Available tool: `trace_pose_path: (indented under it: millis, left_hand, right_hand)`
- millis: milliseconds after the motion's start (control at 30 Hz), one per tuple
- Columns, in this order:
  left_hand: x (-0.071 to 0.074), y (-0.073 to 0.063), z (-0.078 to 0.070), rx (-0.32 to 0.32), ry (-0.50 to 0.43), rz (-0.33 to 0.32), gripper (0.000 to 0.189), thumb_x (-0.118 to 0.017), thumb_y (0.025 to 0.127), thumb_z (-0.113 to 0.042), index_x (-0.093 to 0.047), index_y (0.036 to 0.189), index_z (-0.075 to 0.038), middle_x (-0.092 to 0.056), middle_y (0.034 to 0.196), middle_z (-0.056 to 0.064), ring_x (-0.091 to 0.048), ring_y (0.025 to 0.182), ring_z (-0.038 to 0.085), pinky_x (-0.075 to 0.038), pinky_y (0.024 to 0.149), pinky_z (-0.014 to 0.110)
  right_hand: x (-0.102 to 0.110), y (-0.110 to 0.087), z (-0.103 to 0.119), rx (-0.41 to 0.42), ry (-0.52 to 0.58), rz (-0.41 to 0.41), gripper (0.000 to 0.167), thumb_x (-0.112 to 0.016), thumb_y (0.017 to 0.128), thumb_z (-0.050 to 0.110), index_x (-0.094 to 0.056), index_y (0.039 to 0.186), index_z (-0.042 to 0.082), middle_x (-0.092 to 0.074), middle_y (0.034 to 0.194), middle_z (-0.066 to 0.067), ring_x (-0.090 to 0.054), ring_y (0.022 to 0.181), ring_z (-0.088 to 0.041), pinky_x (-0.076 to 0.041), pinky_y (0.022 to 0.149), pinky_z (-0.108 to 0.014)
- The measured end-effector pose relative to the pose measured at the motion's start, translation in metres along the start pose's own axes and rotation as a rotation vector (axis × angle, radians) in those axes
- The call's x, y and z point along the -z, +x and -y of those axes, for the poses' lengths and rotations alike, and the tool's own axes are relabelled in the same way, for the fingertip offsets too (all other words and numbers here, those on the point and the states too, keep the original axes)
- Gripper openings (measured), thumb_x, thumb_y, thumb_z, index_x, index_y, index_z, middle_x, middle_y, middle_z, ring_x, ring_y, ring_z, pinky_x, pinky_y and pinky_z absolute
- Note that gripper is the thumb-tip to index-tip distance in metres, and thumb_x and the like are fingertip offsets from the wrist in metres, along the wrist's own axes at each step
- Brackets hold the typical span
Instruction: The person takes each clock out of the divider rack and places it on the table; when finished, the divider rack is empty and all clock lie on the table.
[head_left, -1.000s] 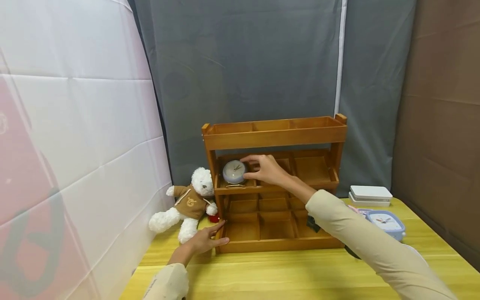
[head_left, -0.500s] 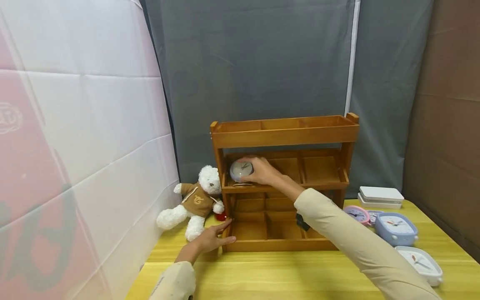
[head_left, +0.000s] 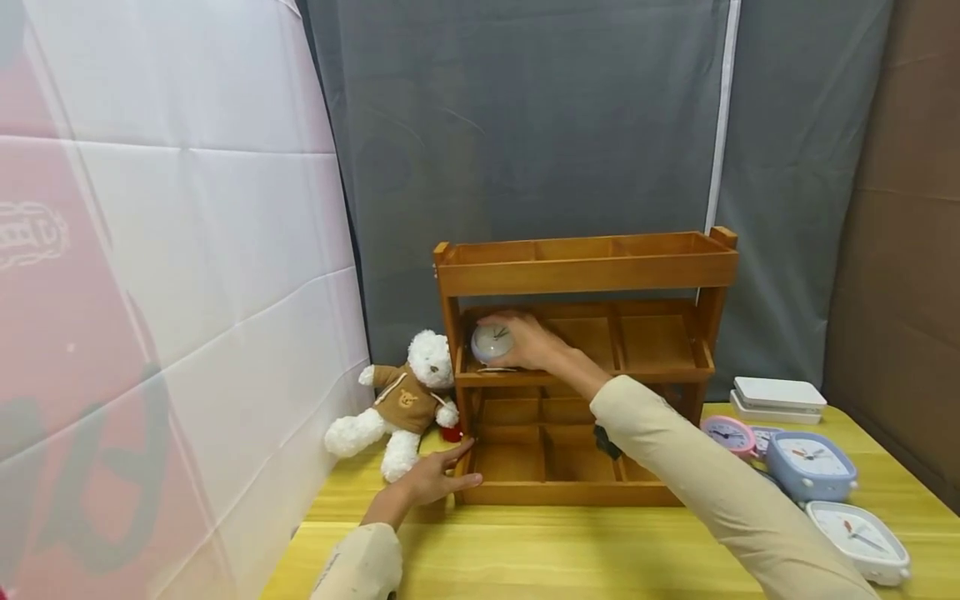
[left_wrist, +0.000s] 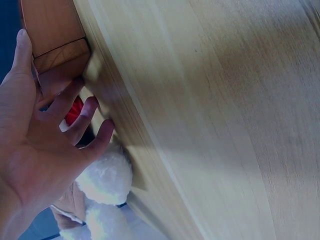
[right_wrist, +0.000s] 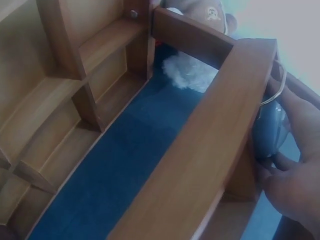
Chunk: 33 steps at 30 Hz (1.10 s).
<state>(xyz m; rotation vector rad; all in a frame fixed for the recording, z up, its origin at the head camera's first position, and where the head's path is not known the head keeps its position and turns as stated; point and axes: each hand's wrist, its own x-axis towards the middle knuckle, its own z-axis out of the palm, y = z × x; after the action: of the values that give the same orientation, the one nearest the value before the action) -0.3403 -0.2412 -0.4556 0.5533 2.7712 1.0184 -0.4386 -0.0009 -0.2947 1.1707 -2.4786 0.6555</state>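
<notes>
A round pale-blue alarm clock (head_left: 492,343) sits in the left compartment of the middle tier of a brown wooden shelf (head_left: 585,271). My right hand (head_left: 525,340) grips it from the right, thumb low and fingers over the top, covering part of its face. The right wrist view shows the clock's rounded body (right_wrist: 267,127) in that hand beside a thin metal stand (right_wrist: 280,90). Down at the shelf's lower left corner, my left hand (head_left: 427,479) holds the post (left_wrist: 62,57), thumb along the front and index finger at the side. Its other fingers extend loosely over the table.
Left of the shelf leans a white teddy bear (head_left: 405,400) in a brown hoodie, beside a small red object (head_left: 452,433). At right on the table (head_left: 525,550) are a pink clock (head_left: 727,435), a blue clock (head_left: 813,467), a white clock (head_left: 858,540) and stacked white boxes (head_left: 778,396).
My right hand has moved in around the clock, hiding more of its right side. The head view has swung left, showing more clocks at right. My left hand stays at the corner.
</notes>
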Motion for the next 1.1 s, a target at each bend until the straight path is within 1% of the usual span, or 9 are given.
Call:
trace_pose_path:
  millis: [133, 267, 333, 400, 500, 600, 767, 900, 1100]
  left_hand:
    - [-0.003, 0.005, 0.0, 0.0, 0.012, 0.001, 0.08, -0.073, 0.098, -0.043, -0.037, 0.162, -0.008, -0.05, 0.148, 0.035, -0.05, 0.137, 0.05, -0.042, 0.11, 0.062]
    - [-0.008, 0.009, -0.002, -0.004, 0.013, 0.007, 0.081, -0.073, 0.098, -0.043, -0.037, 0.161, -0.008, -0.05, 0.148, 0.035, -0.049, 0.137, 0.051, -0.042, 0.11, 0.063]
    - [-0.009, 0.01, -0.004, -0.007, 0.008, 0.012, 0.081, -0.073, 0.098, -0.043, -0.037, 0.162, -0.008, -0.05, 0.148, 0.036, -0.049, 0.137, 0.051, -0.042, 0.11, 0.063]
    - [-0.01, 0.012, -0.006, -0.016, 0.007, 0.013, 0.081, -0.073, 0.098, -0.042, -0.037, 0.161, -0.008, -0.049, 0.148, 0.036, -0.05, 0.136, 0.051, -0.042, 0.109, 0.063]
    - [-0.011, 0.014, -0.007, -0.032, 0.009, 0.017, 0.08, -0.073, 0.098, -0.041, -0.037, 0.161, -0.007, -0.049, 0.148, 0.036, -0.052, 0.133, 0.052, -0.043, 0.108, 0.063]
    - [-0.01, 0.016, -0.004, -0.044, 0.01, 0.016, 0.08, -0.073, 0.098, -0.041, -0.038, 0.161, -0.006, -0.048, 0.15, 0.035, -0.054, 0.131, 0.053, -0.044, 0.107, 0.064]
    - [-0.007, 0.016, 0.001, -0.056, 0.001, 0.017, 0.08, -0.073, 0.098, -0.041, -0.038, 0.16, -0.004, -0.047, 0.15, 0.035, -0.054, 0.13, 0.055, -0.044, 0.107, 0.064]
    - [-0.006, 0.014, 0.007, -0.055, -0.014, 0.015, 0.08, -0.073, 0.098, -0.039, -0.038, 0.16, -0.003, -0.044, 0.153, 0.034, -0.053, 0.131, 0.056, -0.044, 0.107, 0.064]
    - [-0.003, 0.016, 0.012, -0.051, -0.043, 0.014, 0.081, -0.074, 0.098, -0.038, -0.037, 0.16, -0.001, -0.041, 0.155, 0.034, -0.05, 0.132, 0.057, -0.044, 0.107, 0.064]
  right_hand:
    - [0.002, -0.002, -0.006, -0.027, -0.018, -0.008, 0.068, -0.091, 0.082, 0.024, -0.064, 0.143, 0.009, -0.065, 0.14, -0.013, -0.065, 0.119, -0.031, -0.056, 0.095, -0.043]
    - [0.006, -0.006, -0.011, -0.062, -0.008, -0.028, 0.069, -0.092, 0.082, 0.029, -0.064, 0.143, 0.013, -0.068, 0.137, -0.01, -0.069, 0.11, -0.028, -0.059, 0.089, -0.04]
    - [0.011, -0.008, -0.012, -0.079, -0.008, -0.04, 0.07, -0.092, 0.081, 0.032, -0.064, 0.143, 0.015, -0.069, 0.135, -0.009, -0.071, 0.104, -0.027, -0.059, 0.086, -0.04]
    - [0.017, -0.01, -0.011, -0.092, -0.001, -0.054, 0.071, -0.092, 0.081, 0.034, -0.064, 0.144, 0.017, -0.069, 0.134, -0.009, -0.072, 0.102, -0.026, -0.06, 0.083, -0.039]
    - [0.028, -0.013, -0.008, -0.102, 0.005, -0.08, 0.07, -0.092, 0.081, 0.035, -0.065, 0.143, 0.018, -0.07, 0.133, -0.008, -0.071, 0.103, -0.025, -0.06, 0.083, -0.038]
    - [0.036, -0.016, -0.004, -0.081, 0.014, -0.108, 0.069, -0.093, 0.08, 0.035, -0.067, 0.141, 0.019, -0.071, 0.13, -0.008, -0.071, 0.104, -0.024, -0.06, 0.082, -0.036]
    - [0.042, -0.027, 0.002, 0.004, -0.003, -0.141, 0.068, -0.094, 0.078, 0.036, -0.069, 0.138, 0.018, -0.073, 0.126, -0.009, -0.073, 0.1, -0.023, -0.061, 0.078, -0.033]
    - [0.045, -0.037, 0.006, 0.05, -0.009, -0.151, 0.071, -0.095, 0.077, 0.038, -0.068, 0.14, 0.02, -0.071, 0.13, -0.011, -0.07, 0.108, -0.027, -0.061, 0.081, -0.034]
    - [0.057, -0.054, 0.011, 0.073, 0.015, -0.15, 0.073, -0.095, 0.076, 0.037, -0.067, 0.142, 0.021, -0.063, 0.14, -0.014, -0.066, 0.118, -0.032, -0.06, 0.087, -0.04]
